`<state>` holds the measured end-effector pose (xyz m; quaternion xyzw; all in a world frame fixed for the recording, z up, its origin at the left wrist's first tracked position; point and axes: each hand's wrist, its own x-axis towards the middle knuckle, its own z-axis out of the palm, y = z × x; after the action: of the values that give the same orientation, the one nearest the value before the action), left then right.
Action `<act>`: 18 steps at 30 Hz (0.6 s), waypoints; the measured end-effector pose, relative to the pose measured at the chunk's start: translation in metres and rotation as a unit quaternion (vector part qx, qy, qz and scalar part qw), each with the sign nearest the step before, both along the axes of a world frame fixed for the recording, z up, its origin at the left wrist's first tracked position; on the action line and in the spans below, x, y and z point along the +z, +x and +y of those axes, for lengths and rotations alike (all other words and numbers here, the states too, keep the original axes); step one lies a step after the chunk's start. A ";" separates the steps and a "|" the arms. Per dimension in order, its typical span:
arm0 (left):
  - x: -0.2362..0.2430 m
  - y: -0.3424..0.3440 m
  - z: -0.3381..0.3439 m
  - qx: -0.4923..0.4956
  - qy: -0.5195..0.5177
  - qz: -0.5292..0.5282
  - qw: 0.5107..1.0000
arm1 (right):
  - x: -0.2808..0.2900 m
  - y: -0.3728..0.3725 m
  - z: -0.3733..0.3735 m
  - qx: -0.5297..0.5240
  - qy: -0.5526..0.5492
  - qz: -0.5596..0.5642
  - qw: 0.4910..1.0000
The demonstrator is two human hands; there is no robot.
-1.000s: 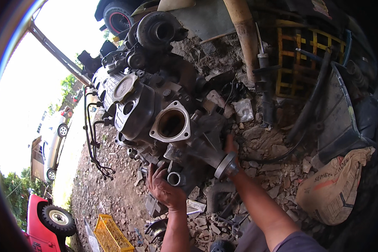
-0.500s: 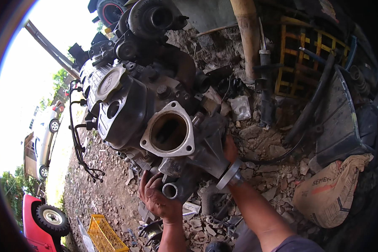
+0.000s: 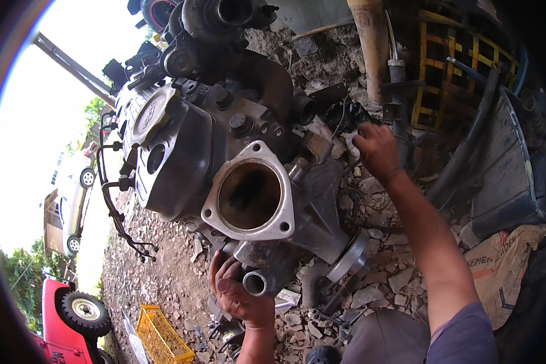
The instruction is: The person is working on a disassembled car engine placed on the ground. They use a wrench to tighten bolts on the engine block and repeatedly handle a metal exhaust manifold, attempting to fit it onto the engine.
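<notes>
A grey cast-metal pump housing (image 3: 312,221) stands at the front of a large engine (image 3: 182,151). Its three-bolt triangular flange (image 3: 287,206) surrounds a wide round opening, dark and stained inside. Low on the housing, a short pipe stub (image 3: 255,283) points toward me. My left hand (image 3: 242,297) is closed on the housing beside that stub, its fingers reaching behind. To the right, a round pulley hub (image 3: 350,258) sticks out. My right hand (image 3: 379,153) is raised beyond it, apart from the housing, with fingers curled; whatever they hold is hidden.
Broken stones cover the ground. A bamboo post (image 3: 368,51) and a shock absorber (image 3: 397,91) stand at the back right, near a yellow crate (image 3: 424,67). A cement sack (image 3: 503,273) lies at right. Another yellow crate (image 3: 164,340) and a red vehicle (image 3: 64,321) are lower left.
My right hand has come out from behind the housing and moved up and to the right. My left hand keeps its hold. The housing appears slightly larger in view.
</notes>
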<state>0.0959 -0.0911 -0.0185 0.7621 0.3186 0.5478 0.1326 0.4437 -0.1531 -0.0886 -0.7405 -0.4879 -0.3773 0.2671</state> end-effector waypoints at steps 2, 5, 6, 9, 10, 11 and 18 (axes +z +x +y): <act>-0.002 0.004 0.000 0.010 0.009 -0.002 1.000 | 0.044 0.013 -0.007 -0.001 0.000 -0.037 0.999; 0.003 0.006 -0.001 -0.001 0.017 0.020 1.000 | 0.090 0.005 -0.020 0.044 -0.099 -0.101 0.989; 0.004 0.006 -0.002 -0.006 0.017 0.027 0.999 | 0.092 0.001 -0.025 0.028 -0.133 -0.093 0.986; 0.006 0.008 -0.003 0.027 0.033 0.038 0.998 | 0.100 -0.021 -0.054 0.014 -0.232 -0.086 0.969; 0.007 0.008 -0.004 0.033 0.039 0.046 0.998 | 0.105 -0.030 -0.065 0.011 -0.254 -0.065 0.965; 0.007 0.004 -0.003 0.015 0.021 0.036 0.999 | 0.108 -0.042 -0.073 0.012 -0.274 -0.040 0.961; 0.008 0.007 -0.001 0.038 0.056 0.032 0.997 | 0.061 -0.116 -0.121 0.179 0.142 0.800 0.554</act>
<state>0.1029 -0.0920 -0.0101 0.7732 0.3199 0.5445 0.0584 0.3280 -0.2738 -0.0272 -0.5869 -0.1355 0.3619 0.7115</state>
